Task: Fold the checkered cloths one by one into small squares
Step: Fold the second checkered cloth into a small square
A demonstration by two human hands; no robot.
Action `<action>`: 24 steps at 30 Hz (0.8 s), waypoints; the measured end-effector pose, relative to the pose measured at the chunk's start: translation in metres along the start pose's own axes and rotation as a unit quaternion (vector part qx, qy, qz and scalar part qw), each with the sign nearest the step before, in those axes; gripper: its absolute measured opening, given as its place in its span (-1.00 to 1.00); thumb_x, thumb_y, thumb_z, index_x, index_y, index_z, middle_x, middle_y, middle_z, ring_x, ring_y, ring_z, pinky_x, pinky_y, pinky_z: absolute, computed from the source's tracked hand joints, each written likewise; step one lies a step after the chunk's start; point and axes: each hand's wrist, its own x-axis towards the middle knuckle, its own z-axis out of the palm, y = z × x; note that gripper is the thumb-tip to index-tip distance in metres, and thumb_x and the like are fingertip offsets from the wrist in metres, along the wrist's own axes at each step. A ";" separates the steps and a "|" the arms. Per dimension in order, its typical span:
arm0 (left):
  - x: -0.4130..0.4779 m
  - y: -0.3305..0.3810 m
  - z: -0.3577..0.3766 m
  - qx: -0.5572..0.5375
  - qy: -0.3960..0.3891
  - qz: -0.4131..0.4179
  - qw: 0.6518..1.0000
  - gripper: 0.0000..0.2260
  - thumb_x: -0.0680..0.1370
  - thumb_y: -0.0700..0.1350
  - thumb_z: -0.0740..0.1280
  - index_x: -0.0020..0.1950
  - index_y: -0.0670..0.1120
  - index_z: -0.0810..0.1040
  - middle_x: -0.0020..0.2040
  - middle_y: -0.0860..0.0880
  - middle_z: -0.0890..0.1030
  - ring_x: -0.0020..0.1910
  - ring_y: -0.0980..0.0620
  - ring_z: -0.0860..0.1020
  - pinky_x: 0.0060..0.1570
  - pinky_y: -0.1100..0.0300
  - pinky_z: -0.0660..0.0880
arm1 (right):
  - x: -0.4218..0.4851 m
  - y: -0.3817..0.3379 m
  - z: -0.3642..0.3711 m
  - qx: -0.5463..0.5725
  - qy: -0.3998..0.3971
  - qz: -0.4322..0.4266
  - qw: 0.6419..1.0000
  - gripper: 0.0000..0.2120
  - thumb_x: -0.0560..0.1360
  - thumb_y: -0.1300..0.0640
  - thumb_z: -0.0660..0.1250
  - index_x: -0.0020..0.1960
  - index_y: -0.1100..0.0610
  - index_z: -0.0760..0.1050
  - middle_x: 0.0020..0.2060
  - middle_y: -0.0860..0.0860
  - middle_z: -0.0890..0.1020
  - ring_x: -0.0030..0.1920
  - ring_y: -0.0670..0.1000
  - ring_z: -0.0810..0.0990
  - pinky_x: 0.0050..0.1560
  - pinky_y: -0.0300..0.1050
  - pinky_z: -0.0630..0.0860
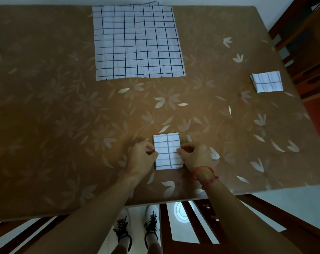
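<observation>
A white cloth with dark grid lines, folded into a small rectangle point(167, 150), lies on the table near its front edge. My left hand point(141, 156) pinches its left edge and my right hand point(194, 155) pinches its right edge, fingers curled. A stack of flat unfolded checkered cloths point(138, 42) lies at the far middle of the table. One folded square cloth point(267, 81) rests at the right side.
The table point(54, 107) wears a brown flowered cover. Dark wooden chairs stand at the right edge point(305, 52) and below the front edge point(201, 226). My shoes show on the floor under the table's front edge.
</observation>
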 end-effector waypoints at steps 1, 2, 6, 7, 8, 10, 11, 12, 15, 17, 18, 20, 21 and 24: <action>0.001 -0.001 0.000 0.005 0.002 0.003 1.000 -0.87 0.45 -0.16 0.47 -0.02 -0.12 0.64 -0.10 0.02 0.67 -0.19 0.18 0.55 -0.24 0.38 0.46 | 0.000 -0.002 0.001 -0.009 0.002 -0.003 1.000 -0.82 0.41 0.03 0.45 -0.01 0.05 0.67 -0.10 -0.05 0.70 -0.09 -0.06 0.63 0.04 -0.08 0.59; 0.002 -0.001 -0.001 0.010 0.002 0.008 1.000 -0.86 0.45 -0.16 0.47 -0.01 -0.12 0.64 -0.09 0.01 0.67 -0.18 0.18 0.55 -0.24 0.41 0.43 | 0.001 -0.001 0.002 -0.021 0.003 -0.007 1.000 -0.81 0.41 0.02 0.45 0.00 0.04 0.67 -0.10 -0.06 0.70 -0.09 -0.05 0.63 0.03 -0.07 0.60; 0.003 -0.001 -0.003 0.033 0.002 0.038 0.999 -0.85 0.47 -0.14 0.46 0.01 -0.14 0.65 -0.09 0.01 0.65 -0.15 0.13 0.56 -0.23 0.48 0.37 | 0.003 -0.001 0.003 -0.025 0.004 -0.019 0.999 -0.81 0.41 0.00 0.45 -0.01 0.02 0.67 -0.11 -0.08 0.70 -0.10 -0.07 0.63 0.02 -0.06 0.61; 0.004 -0.003 -0.004 0.045 0.006 0.058 0.997 -0.88 0.49 -0.13 0.44 -0.01 -0.13 0.64 -0.10 0.02 0.63 -0.14 0.12 0.55 -0.22 0.48 0.37 | 0.002 0.000 0.002 -0.027 0.010 -0.021 0.999 -0.82 0.40 0.00 0.45 -0.02 0.01 0.66 -0.13 -0.09 0.69 -0.11 -0.08 0.63 0.00 -0.05 0.61; 0.004 -0.005 -0.004 0.062 0.011 0.087 0.994 -0.92 0.51 -0.13 0.42 -0.03 -0.11 0.62 -0.09 0.04 0.60 -0.11 0.11 0.54 -0.20 0.46 0.39 | 0.001 0.001 0.002 -0.026 0.014 -0.020 0.999 -0.82 0.40 -0.01 0.45 -0.02 0.01 0.65 -0.15 -0.09 0.68 -0.11 -0.08 0.63 -0.01 -0.05 0.61; 0.006 -0.013 -0.005 0.102 0.023 0.170 0.980 -0.94 0.56 -0.15 0.33 -0.01 -0.10 0.58 -0.01 0.04 0.54 -0.01 0.10 0.49 -0.03 0.33 0.46 | 0.000 -0.002 -0.002 -0.030 0.029 -0.024 0.999 -0.79 0.43 -0.04 0.41 0.03 0.01 0.61 -0.14 -0.08 0.66 -0.10 -0.05 0.62 -0.03 -0.07 0.59; 0.008 -0.017 -0.004 0.124 0.027 0.218 0.968 -0.89 0.58 -0.18 0.29 0.06 -0.13 0.57 0.07 0.00 0.54 0.07 0.08 0.47 0.09 0.24 0.48 | 0.000 -0.006 -0.003 -0.038 0.046 -0.041 0.997 -0.78 0.46 -0.05 0.37 0.07 0.00 0.58 -0.11 -0.07 0.65 -0.09 -0.04 0.62 -0.04 -0.09 0.57; 0.009 -0.020 -0.003 0.149 0.030 0.263 0.953 -0.83 0.59 -0.21 0.25 0.14 -0.17 0.57 0.15 -0.05 0.54 0.15 0.03 0.46 0.19 0.14 0.47 | -0.003 -0.007 -0.003 -0.052 0.059 -0.072 0.994 -0.77 0.49 -0.05 0.33 0.11 -0.02 0.56 -0.06 -0.05 0.64 -0.07 -0.03 0.60 -0.04 -0.10 0.56; 0.011 -0.024 0.000 0.227 0.026 0.340 0.912 -0.64 0.59 -0.18 0.12 0.32 -0.26 0.49 0.36 -0.17 0.47 0.37 -0.11 0.39 0.34 0.00 0.36 | -0.009 0.000 0.011 -0.119 0.093 -0.231 0.961 -0.71 0.52 0.06 0.28 0.23 0.02 0.50 0.10 0.02 0.51 0.04 -0.01 0.48 0.07 -0.13 0.47; 0.012 -0.026 0.002 0.276 -0.007 0.340 0.899 -0.57 0.59 -0.12 0.03 0.41 -0.25 0.40 0.44 -0.16 0.38 0.46 -0.09 0.30 0.38 -0.02 0.31 | -0.008 0.022 0.035 -0.175 0.012 -0.220 0.959 -0.56 0.45 0.11 0.34 0.30 -0.14 0.44 0.26 0.06 0.45 0.05 0.01 0.39 0.20 -0.03 0.41; 0.012 -0.029 0.003 0.299 -0.024 0.338 0.892 -0.55 0.59 -0.11 0.03 0.44 -0.23 0.36 0.47 -0.15 0.35 0.48 -0.07 0.25 0.41 -0.02 0.27 | -0.004 0.029 0.049 -0.177 -0.025 -0.190 0.965 -0.50 0.44 0.10 0.32 0.33 -0.23 0.36 0.36 0.05 0.39 0.11 0.02 0.37 0.28 0.02 0.37; 0.011 -0.035 0.005 0.337 -0.050 0.335 0.878 -0.53 0.59 -0.08 0.11 0.48 -0.20 0.30 0.49 -0.15 0.30 0.51 -0.05 0.20 0.45 -0.02 0.16 | 0.003 0.022 0.063 -0.223 -0.038 -0.272 0.935 -0.51 0.56 0.05 0.12 0.48 -0.08 0.21 0.47 0.01 0.26 0.40 0.02 0.27 0.42 0.00 0.25; 0.010 -0.038 0.006 0.353 -0.058 0.337 0.871 -0.52 0.57 -0.07 0.15 0.48 -0.21 0.30 0.49 -0.17 0.30 0.51 -0.07 0.19 0.45 -0.03 0.13 | 0.004 0.014 0.067 -0.215 -0.041 -0.313 0.924 -0.51 0.59 0.06 0.03 0.52 0.04 0.16 0.51 0.02 0.20 0.49 0.01 0.17 0.46 0.00 0.20; 0.009 -0.044 0.009 0.391 -0.060 0.350 0.849 -0.54 0.58 -0.09 0.10 0.44 -0.25 0.34 0.49 -0.22 0.28 0.51 -0.13 0.16 0.44 -0.10 0.15 | -0.009 -0.006 0.060 -0.223 -0.072 -0.363 0.902 -0.48 0.62 0.04 -0.06 0.53 0.21 0.08 0.53 0.11 0.12 0.55 0.02 0.02 0.53 0.00 0.04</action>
